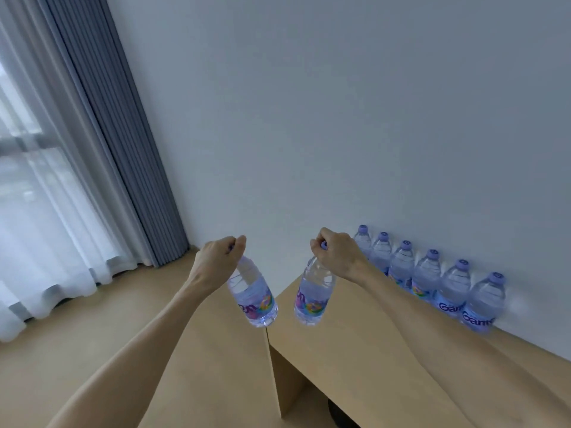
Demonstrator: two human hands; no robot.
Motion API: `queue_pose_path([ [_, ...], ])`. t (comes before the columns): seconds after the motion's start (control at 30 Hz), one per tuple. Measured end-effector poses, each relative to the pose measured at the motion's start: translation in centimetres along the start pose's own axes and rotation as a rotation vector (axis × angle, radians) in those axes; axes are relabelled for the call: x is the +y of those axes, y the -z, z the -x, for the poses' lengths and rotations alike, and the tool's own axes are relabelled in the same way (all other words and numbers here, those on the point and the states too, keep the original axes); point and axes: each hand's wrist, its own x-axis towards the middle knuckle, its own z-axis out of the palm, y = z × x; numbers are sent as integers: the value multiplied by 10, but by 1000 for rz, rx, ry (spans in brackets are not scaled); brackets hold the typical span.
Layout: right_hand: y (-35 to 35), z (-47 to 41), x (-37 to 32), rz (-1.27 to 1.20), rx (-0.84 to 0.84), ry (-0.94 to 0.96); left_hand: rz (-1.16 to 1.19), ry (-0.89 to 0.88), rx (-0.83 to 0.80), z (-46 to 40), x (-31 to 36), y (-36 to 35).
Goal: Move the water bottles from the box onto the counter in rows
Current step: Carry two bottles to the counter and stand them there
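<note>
two bare forearms are extended forward. left hand [220, 253]: closed round the cap of a water bottle [255, 296], hung over the floor. right hand [335, 251]: closed round the cap of a second water bottle [313, 296], hung above the wooden counter [355, 350] edge. six bottles [426, 279] are stood in a row against the wall [340, 118].

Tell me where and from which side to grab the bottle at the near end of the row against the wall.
Take the nearest bottle by its purple cap and neck, from above. It stands upright with the wall behind and a neighbour on its far side, so the top is freest. The left hand and right hand hold theirs this way.
</note>
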Motion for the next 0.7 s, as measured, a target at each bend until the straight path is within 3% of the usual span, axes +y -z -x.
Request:
queue_pose_path([
  [0.27, -12, -66, 79, -32, -19, -129, 59, -64, -168, -98, 8, -88],
  [0.7, 1, -86, 185, 71, 18, -441, 113, -216, -460, -193, 19, -251],
])
